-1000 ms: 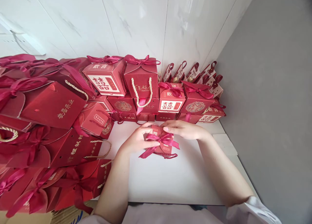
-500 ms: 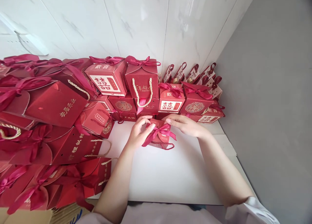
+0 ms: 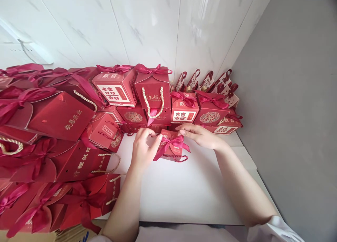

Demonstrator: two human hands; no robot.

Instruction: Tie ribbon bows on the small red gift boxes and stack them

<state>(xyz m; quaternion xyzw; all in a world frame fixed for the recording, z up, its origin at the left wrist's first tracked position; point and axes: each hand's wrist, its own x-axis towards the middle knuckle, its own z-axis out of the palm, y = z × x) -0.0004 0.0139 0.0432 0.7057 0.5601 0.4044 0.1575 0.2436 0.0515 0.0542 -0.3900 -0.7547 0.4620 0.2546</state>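
red box (image 3: 172,152), pink bow (image 3: 171,142) tied, sits between the fingers (image 3: 190,128).

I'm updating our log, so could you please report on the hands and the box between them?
Left hand loosely curled beside box. Right hand at its right edge. Box on table, bow tied. Stacked boxes close behind.

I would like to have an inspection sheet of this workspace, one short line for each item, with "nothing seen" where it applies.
Surface: white table, under the box.
Job's things: small red box, with a pink bow on top.
Clutter: stacked boxes at left and behind; loop-topped packets at back right.
Grips: left grip at the box's left, right grip at its far right corner; firmness cannot be told.
Cables: grey cord, upper left; type unclear.
Surroundings: marbled wall behind, grey wall at right.
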